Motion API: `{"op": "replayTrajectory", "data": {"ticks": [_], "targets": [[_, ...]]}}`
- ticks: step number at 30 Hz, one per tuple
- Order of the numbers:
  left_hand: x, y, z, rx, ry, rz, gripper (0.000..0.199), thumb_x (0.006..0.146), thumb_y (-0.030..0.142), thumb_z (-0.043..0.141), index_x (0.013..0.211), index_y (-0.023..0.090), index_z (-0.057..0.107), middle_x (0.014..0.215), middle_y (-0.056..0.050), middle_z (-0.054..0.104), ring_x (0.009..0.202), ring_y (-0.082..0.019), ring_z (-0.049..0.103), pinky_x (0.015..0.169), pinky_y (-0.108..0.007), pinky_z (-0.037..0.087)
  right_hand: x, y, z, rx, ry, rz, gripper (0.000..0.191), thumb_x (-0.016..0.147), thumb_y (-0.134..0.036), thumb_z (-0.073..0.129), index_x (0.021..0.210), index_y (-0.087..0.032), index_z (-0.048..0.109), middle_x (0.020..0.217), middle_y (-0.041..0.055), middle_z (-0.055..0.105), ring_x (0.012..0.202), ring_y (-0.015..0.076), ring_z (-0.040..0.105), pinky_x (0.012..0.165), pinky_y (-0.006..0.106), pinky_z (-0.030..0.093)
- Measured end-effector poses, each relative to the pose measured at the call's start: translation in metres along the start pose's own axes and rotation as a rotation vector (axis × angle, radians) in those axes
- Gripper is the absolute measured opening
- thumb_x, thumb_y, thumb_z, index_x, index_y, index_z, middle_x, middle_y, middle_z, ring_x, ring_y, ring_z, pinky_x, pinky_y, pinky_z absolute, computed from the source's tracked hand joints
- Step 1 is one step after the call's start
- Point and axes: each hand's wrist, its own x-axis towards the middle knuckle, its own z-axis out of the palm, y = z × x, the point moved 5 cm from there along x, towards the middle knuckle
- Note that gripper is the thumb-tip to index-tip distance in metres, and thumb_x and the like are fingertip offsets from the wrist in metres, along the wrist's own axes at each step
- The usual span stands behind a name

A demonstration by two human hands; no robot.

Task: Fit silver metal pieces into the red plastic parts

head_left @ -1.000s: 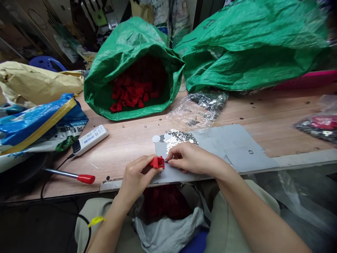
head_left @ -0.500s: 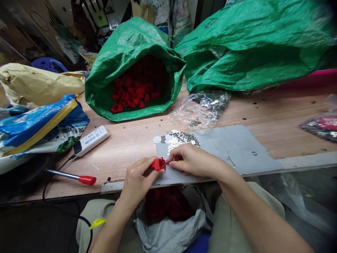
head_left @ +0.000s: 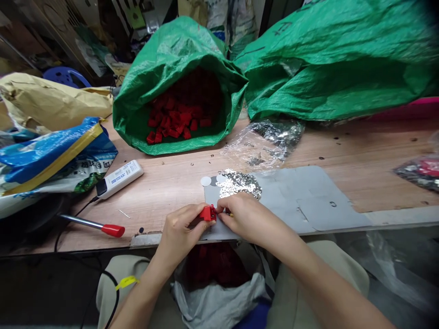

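Observation:
My left hand (head_left: 181, 227) pinches a small red plastic block (head_left: 207, 213) between thumb and fingers, over the front edge of the grey sheet (head_left: 281, 192). A dark opening shows in the block's right end. Against that end my right hand (head_left: 243, 214) is closed in a pinch, fingertips at the opening. What it holds is mostly hidden; only a speck of yellow shows below the fingers. Just beyond both hands lies a heap of small shiny metal pieces (head_left: 236, 183).
A green woven sack (head_left: 154, 82) of red blocks gapes behind the heap, beside another green sack (head_left: 325, 68). A clear bag (head_left: 254, 146) of metal parts, a white power strip (head_left: 120, 178) and a red-tipped lever (head_left: 113, 230) are around. An open bag (head_left: 219, 297) sits in my lap.
My right fingertips have come closer to the block's open end, and the metal tip seen between them before is now hidden. My left hand keeps its hold. The view has shifted slightly.

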Motion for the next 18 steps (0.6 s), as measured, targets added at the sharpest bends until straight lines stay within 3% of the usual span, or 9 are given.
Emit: {"op": "replayTrajectory", "data": {"ticks": [4,9,14,16,18], "targets": [[0.0,-0.005,0.003,-0.038,-0.021,-0.074,0.02,0.088,0.027,0.069,0.107,0.021,0.071,0.096,-0.005,0.075,0.084,-0.018,0.071,0.077,-0.027,0.055,0.002,0.009,0.001,0.128,-0.017,-0.002,0.016,0.08,-0.007,0.061,0.072,-0.017,0.07,0.065,0.0015,0.066,0.065,0.0158,0.06,0.061,0.025,0.037],[-0.005,-0.018,0.005,-0.347,0.04,-0.367,0.026,0.081,0.033,0.076,0.102,0.022,0.067,0.1,-0.004,0.074,0.088,-0.02,0.073,0.081,-0.029,0.059,0.006,0.03,0.006,0.531,-0.167,0.047,0.015,0.086,-0.021,0.058,0.089,-0.017,0.072,0.062,-0.0011,0.061,0.05,0.0139,0.059,0.047,0.022,0.041],[-0.002,-0.026,-0.016,-0.936,0.319,-0.577,0.044,0.081,0.035,0.076,0.113,0.023,0.05,0.094,-0.004,0.073,0.081,-0.018,0.073,0.07,-0.029,0.061,0.009,0.023,-0.009,0.668,0.131,-0.039,0.033,0.094,-0.036,0.055,0.119,-0.018,0.066,0.068,-0.0025,0.057,0.048,0.0107,0.053,0.046,0.021,0.042],[-0.001,-0.03,-0.02,-1.184,0.364,-0.662,0.042,0.081,0.034,0.074,0.114,0.022,0.051,0.088,-0.003,0.072,0.072,-0.015,0.071,0.063,-0.023,0.059,0.009,0.009,-0.007,0.634,0.183,-0.161,0.038,0.096,-0.034,0.055,0.131,-0.021,0.061,0.07,-0.0029,0.058,0.05,0.0099,0.051,0.049,0.021,0.043],[-0.001,-0.032,-0.017,-1.389,0.352,-0.77,0.029,0.082,0.032,0.071,0.101,0.017,0.056,0.077,-0.001,0.068,0.06,-0.01,0.066,0.053,-0.017,0.053,0.009,-0.005,0.0,0.545,0.215,-0.286,0.043,0.096,-0.03,0.056,0.139,-0.023,0.057,0.07,-0.0029,0.059,0.055,0.0103,0.051,0.053,0.021,0.043]]}}
